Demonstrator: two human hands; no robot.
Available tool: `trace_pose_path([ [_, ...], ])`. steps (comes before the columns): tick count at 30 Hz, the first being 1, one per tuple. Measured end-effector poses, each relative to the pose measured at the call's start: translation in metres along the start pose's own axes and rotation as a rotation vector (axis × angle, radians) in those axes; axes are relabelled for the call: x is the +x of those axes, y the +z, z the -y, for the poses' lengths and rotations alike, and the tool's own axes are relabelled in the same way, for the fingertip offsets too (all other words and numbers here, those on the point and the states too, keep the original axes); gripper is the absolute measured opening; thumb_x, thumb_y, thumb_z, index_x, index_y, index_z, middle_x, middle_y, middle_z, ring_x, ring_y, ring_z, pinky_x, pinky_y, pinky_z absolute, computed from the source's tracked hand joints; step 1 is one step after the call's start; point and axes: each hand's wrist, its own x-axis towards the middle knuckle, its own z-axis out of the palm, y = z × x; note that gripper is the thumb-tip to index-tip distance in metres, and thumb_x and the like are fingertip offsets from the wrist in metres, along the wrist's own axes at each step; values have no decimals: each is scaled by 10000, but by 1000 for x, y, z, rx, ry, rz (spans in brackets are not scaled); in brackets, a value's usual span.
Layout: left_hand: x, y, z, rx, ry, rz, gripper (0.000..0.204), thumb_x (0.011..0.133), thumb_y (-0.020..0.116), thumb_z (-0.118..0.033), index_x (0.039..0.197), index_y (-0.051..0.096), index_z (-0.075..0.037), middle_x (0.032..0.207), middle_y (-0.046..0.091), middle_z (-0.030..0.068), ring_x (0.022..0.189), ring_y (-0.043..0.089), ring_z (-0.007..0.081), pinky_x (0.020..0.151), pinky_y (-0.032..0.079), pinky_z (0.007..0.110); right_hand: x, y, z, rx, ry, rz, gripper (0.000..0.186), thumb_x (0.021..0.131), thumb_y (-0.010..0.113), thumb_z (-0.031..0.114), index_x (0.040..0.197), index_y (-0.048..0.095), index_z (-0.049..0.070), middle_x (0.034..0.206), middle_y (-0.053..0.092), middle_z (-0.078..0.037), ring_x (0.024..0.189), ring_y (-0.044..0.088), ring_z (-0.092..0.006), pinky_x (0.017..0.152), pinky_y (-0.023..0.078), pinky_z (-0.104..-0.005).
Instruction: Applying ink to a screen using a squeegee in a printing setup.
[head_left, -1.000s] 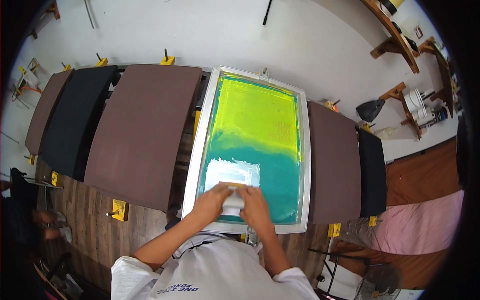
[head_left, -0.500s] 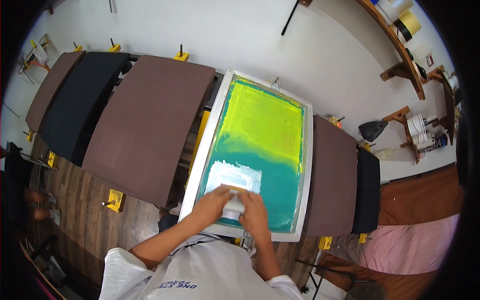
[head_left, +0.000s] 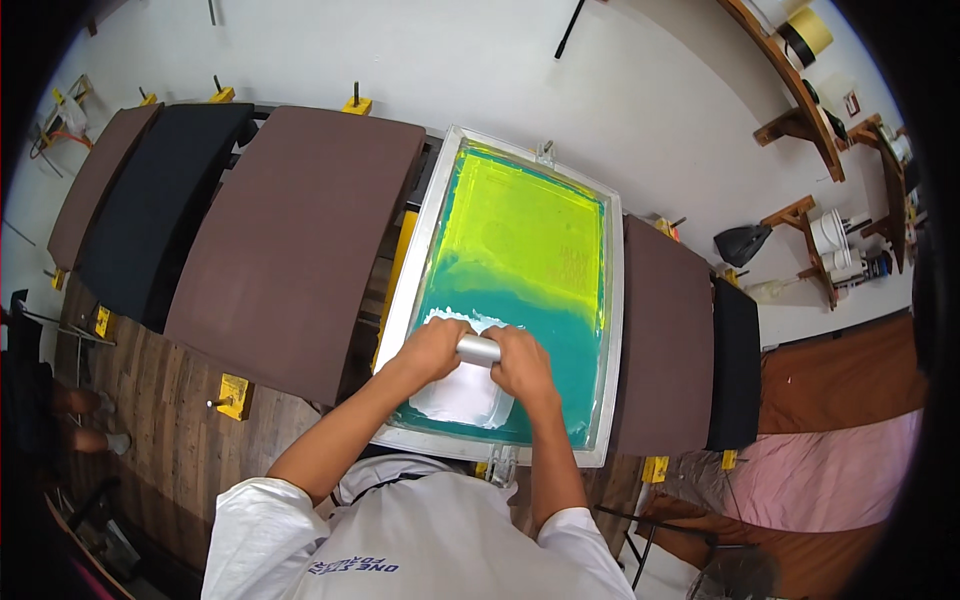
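Gripping in my left hand (head_left: 434, 350), then my right hand (head_left: 522, 362), a silver bar-shaped tool (head_left: 478, 349).
At left, a large brown board (head_left: 298, 240) sits near the silver frame (head_left: 420, 280); inside it, toward the bottom left corner, lies a white patch (head_left: 455, 398), the tool at its upper part, my fingers curled closed round both ends; yellow-green colour (head_left: 530, 205) fills the frame's top; rightward stands another brown board (head_left: 667, 340).
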Motion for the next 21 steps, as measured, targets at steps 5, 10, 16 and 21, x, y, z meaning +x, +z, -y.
trace_pose_path([
  [5, -4, 5, 4, -49, 21, 8, 349, 725, 607, 89, 1038, 713, -25, 918, 696, 258, 896, 674, 425, 826, 553, 458, 0, 10, -6, 9, 6, 26, 403, 650, 645, -60, 1026, 690, 77, 974, 670, -187, 931, 620, -401, 812, 515, -480],
  [10, -38, 17, -3, -133, 13, -59, 422, 707, 597, 133, 1087, 701, -17, 1011, 686, 259, 924, 661, 439, 842, 546, 467, -36, 26, 5, 71, -3, -116, 445, 624, 652, -81, 1045, 680, 60, 989, 660, -163, 968, 598, -382, 830, 512, -463],
  [16, -86, 27, -18, -157, -57, 34, 456, 701, 621, 129, 1127, 654, -29, 1147, 641, 220, 985, 639, 433, 882, 521, 481, -86, 35, 22, 116, 71, -70, 468, 615, 658, -79, 1068, 671, 40, 1049, 639, -126, 1019, 571, -342, 878, 492, -438],
  [21, -103, 16, -33, -89, -9, 183, 485, 694, 609, 105, 1162, 671, -8, 1033, 681, 254, 941, 664, 427, 881, 537, 459, -111, 28, 32, 117, 106, -49, 457, 629, 660, -61, 1071, 689, 51, 1026, 653, -133, 1008, 591, -339, 850, 496, -449],
])
